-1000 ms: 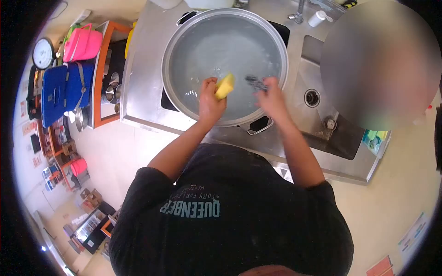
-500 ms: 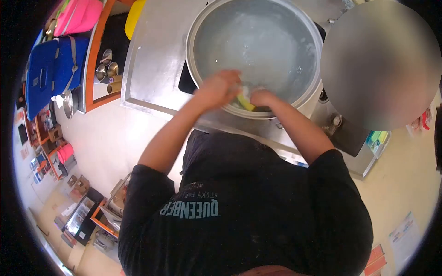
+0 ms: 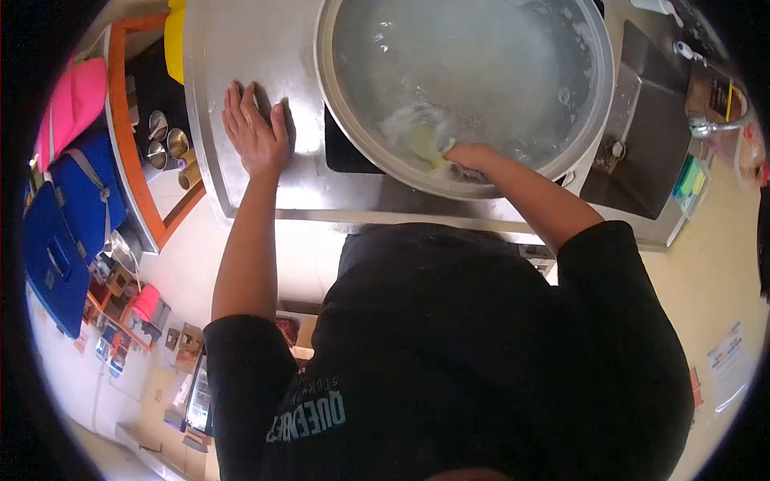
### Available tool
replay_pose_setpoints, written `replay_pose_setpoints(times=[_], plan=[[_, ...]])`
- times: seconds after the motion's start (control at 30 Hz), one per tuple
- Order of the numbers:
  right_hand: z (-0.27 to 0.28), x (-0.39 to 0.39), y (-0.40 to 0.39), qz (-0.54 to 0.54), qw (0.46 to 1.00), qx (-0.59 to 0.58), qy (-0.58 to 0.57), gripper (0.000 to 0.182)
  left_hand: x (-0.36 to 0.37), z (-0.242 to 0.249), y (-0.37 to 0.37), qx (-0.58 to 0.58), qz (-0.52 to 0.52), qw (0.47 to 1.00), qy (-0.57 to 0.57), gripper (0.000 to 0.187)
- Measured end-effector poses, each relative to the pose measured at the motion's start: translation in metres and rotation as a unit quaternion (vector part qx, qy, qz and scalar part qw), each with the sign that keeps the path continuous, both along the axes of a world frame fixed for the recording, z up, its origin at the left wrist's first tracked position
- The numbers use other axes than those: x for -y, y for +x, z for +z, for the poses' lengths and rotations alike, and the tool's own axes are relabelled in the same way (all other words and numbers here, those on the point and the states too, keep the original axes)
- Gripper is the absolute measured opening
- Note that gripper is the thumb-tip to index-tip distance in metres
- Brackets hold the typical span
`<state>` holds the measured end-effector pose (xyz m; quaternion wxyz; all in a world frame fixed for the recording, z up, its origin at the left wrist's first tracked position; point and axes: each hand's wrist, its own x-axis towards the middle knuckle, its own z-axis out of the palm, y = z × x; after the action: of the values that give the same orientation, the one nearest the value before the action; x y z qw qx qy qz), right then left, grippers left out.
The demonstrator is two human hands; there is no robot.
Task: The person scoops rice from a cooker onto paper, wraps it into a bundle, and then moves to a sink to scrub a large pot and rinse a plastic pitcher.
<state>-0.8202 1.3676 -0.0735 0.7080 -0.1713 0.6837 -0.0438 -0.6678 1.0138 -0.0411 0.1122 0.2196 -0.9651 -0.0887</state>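
A large round metal pot (image 3: 330, 90) filled with cloudy water stands on the steel counter. My left hand (image 3: 258, 136) lies flat on the counter to the left of the pot, fingers spread, holding nothing. Inside the near rim my right hand (image 3: 473, 159) reaches into the water, its fingers partly submerged. Against those fingers is a yellow-green sponge-like item (image 3: 425, 143), blurred by splashing water and foam. The right fingertips are hidden under the surface.
To the right is a dark sink (image 3: 654, 120) with a faucet (image 3: 706, 127) beyond it. Small metal bowls (image 3: 157, 152) sit on an orange-edged shelf (image 3: 120, 104) at the left. Blue bags (image 3: 88, 192) and a pink one (image 3: 76, 108) are beside it.
My left hand has left the pot and come down open on the counter. The right hand remains in the water with the yellow-green item. The view has shifted, and splashing shows around the item.
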Motion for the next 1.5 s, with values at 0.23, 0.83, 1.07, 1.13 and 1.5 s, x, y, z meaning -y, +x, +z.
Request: replay_pose_setpoints(times=[0.23,0.83,1.07,1.13,1.5], plan=[[-0.009,0.062,0.029,-0.098,0.988,-0.084,-0.086,0.046,0.001,0.002,-0.002,0.009,0.008,1.0,0.006,0.06],[0.044,0.038,0.005,0.015,0.972,-0.068,-0.225,0.054,-0.004,0.006,-0.004,0.012,-0.003,1.0,-0.012,0.059],[-0.053,0.086,0.02,-0.144,0.963,-0.076,-0.213,0.042,-0.003,0.005,-0.005,0.007,-0.007,1.0,-0.012,0.059],[-0.067,0.119,0.012,-0.268,0.923,-0.092,-0.262,0.04,-0.003,0.005,-0.006,0.007,-0.005,1.0,-0.014,0.059],[-0.054,0.236,-0.045,-0.641,0.655,-0.077,-0.393,0.062,-0.004,0.007,-0.006,0.013,0.0,1.0,-0.006,0.061]])
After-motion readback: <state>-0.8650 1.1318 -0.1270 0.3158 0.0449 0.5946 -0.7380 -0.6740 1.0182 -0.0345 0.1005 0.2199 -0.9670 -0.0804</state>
